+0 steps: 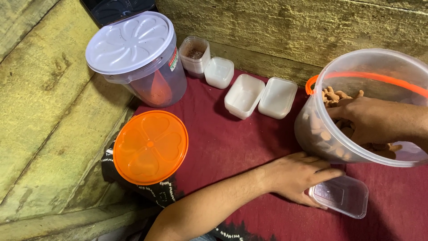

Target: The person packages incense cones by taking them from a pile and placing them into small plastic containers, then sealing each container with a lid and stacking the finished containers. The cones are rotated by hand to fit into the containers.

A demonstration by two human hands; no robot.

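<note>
At the far left stands a clear lidded tub (142, 62) with a pale lilac, flower-embossed lid, upright, an orange-brown shape showing through its wall and a small red-and-green label on its right side. Nearer, an orange round lid (150, 147) lies flat, half on the maroon cloth (223, 143) and half over its left edge. Right of the tub, against the yellowish wall, is a stack of small clear containers (195, 54) with brown matter in the top one, then a small white square lid (219, 72). Further right, a white rectangular container (244, 95) sits open side up, and touching it a flat white lid (277, 97); both have their long axes running near-left to far-right.

The left hand (299, 176) reaches across from the near left and rests palm down, fingers stretched out, on the left end of a small clear rectangular container (342, 195), which lies on the cloth at the near right with its long axis left to right. Just beyond, a big clear bucket (356, 107) with an orange handle tilts with its mouth turned to the near right. The right hand (368, 119) is inside it, fingers curled among brown biscuits (332, 96); whether it grips any I cannot tell.
</note>
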